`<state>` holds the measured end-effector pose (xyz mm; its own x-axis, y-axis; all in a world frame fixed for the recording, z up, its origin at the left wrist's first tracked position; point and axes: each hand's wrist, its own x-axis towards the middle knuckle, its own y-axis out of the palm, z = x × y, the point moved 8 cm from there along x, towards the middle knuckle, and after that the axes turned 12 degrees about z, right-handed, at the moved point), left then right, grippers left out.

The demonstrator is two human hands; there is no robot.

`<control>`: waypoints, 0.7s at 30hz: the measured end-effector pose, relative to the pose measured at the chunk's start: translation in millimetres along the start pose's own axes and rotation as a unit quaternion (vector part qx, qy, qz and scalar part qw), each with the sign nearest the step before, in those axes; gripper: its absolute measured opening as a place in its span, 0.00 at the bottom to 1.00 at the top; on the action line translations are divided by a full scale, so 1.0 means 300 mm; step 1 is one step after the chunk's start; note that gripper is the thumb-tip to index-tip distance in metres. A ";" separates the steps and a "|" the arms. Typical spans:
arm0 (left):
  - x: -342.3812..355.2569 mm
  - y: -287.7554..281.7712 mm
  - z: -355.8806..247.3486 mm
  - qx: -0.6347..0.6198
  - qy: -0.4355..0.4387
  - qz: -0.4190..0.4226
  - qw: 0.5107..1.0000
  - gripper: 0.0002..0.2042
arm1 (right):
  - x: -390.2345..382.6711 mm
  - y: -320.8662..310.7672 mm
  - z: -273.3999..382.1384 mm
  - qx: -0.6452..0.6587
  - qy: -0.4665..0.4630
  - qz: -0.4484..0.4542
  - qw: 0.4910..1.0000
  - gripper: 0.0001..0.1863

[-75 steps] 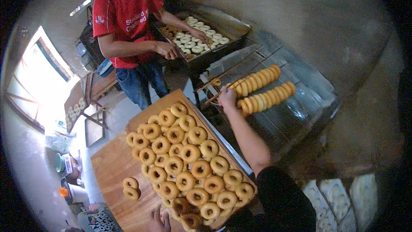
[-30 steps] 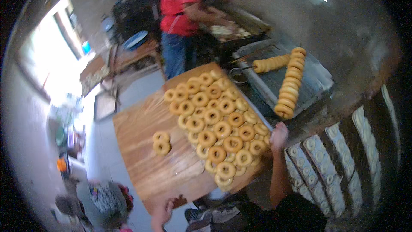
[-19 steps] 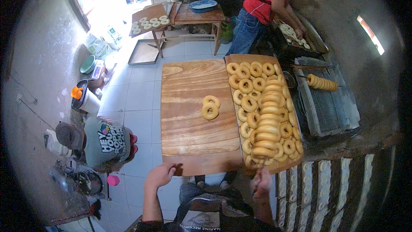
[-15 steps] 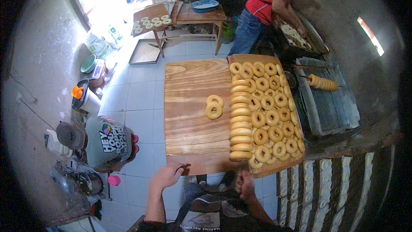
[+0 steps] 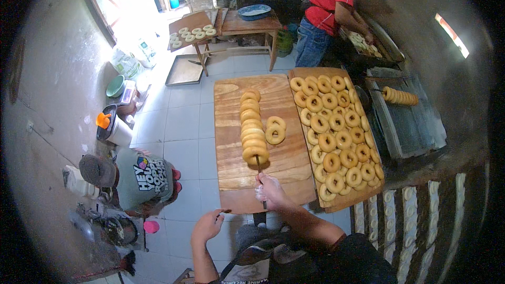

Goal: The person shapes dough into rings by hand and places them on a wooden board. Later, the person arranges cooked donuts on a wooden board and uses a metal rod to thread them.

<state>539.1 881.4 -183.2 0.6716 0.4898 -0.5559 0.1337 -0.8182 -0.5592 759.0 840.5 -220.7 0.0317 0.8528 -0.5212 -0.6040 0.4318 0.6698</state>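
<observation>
My right hand [image 5: 268,192] grips a dark skewer [image 5: 258,170] threaded with a row of golden fried doughnuts [image 5: 251,131], held lengthwise over the bare wooden board [image 5: 231,173] in front of me. Beside that row, two overlapping doughnuts [image 5: 275,129] lie flat on the board. My left hand [image 5: 209,225] is at the board's near-left corner, fingers slightly bent and apart, with nothing visible in them. To the right, a second wooden board [image 5: 365,189] is covered with several layers or rows of golden ring doughnuts [image 5: 343,138].
A co-worker in red [image 5: 326,8] works at a pan [image 5: 384,42], back right. Another skewer of doughnuts [image 5: 400,95] rests on a metal rack [image 5: 407,131]. A second person [image 5: 139,179] is low at left. Raw dough rings sit on a table [image 5: 192,34] behind and on strips [image 5: 409,215] at lower right.
My right hand has carried a loaded skewer from the rack, over the doughnut-covered board, leftward onto the bare board. My view has turned. The red-shirted person now leans over the pan.
</observation>
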 end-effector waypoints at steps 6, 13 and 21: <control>0.134 0.090 0.070 -0.001 0.015 0.025 1.000 0.14 | -0.519 0.126 0.086 -0.133 0.153 0.069 0.977 0.14; 0.477 0.037 -0.157 0.109 -0.025 -0.011 0.994 0.16 | -1.124 0.011 0.273 -0.262 0.289 0.006 0.921 0.16; 0.678 0.125 -0.211 0.073 -0.014 -0.059 0.995 0.20 | -1.635 -0.345 0.708 -0.346 -0.172 -0.288 0.876 0.22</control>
<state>726.8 931.3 -278.5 0.6372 0.5893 -0.4968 0.1014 -0.7031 -0.7038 975.2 439.7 77.9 0.6565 0.6408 -0.3981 -0.7431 0.6400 -0.1954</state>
